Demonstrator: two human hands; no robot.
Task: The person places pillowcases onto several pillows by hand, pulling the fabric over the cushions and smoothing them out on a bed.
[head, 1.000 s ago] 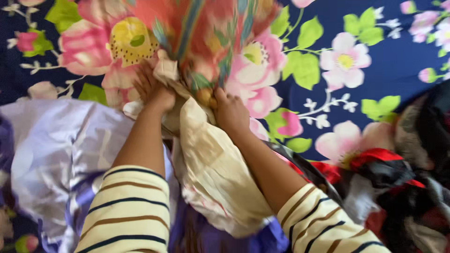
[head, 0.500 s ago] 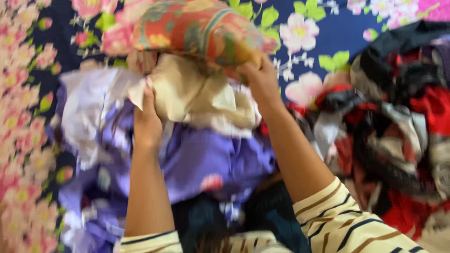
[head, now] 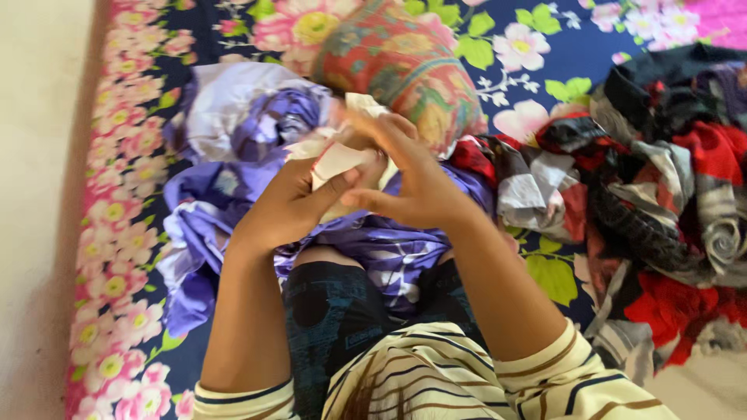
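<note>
1. Dark blue bedsheet printed with pink flowers and green leaves (head: 591,54) fills the view. A band of smaller pink blossoms runs down its left edge beside a plain beige floor (head: 35,194).
2. Heap of red, black and grey patterned clothes (head: 669,194) lies piled on the sheet's right side, loose and unfolded, well right of both hands.
3. Crumpled lilac and purple satin cloth (head: 233,132) lies bunched at centre left and runs under both hands onto the lap.
4. Stuffed pillow in an orange-red floral cover (head: 401,66) lies tilted at top centre. Its near end touches the cream cloth, just beyond the fingers.
5. Person's lap: black fabric with a faint blue print (head: 334,319), partly covered by the purple cloth. Cream sleeves with navy and brown stripes (head: 459,381) show at the bottom edge.
6. Small piece of cream cloth with reddish marks (head: 338,159) sits above the lap, between the two hands, at the pillow's near end.
7. Left hand (head: 292,206) is closed on the cream cloth from below, thumb pressed over it.
8. Right hand (head: 412,183) curls over the same cloth from above, fingers bent and pinching it; its fingertips meet the left thumb.
9. No package or label is legible.
</note>
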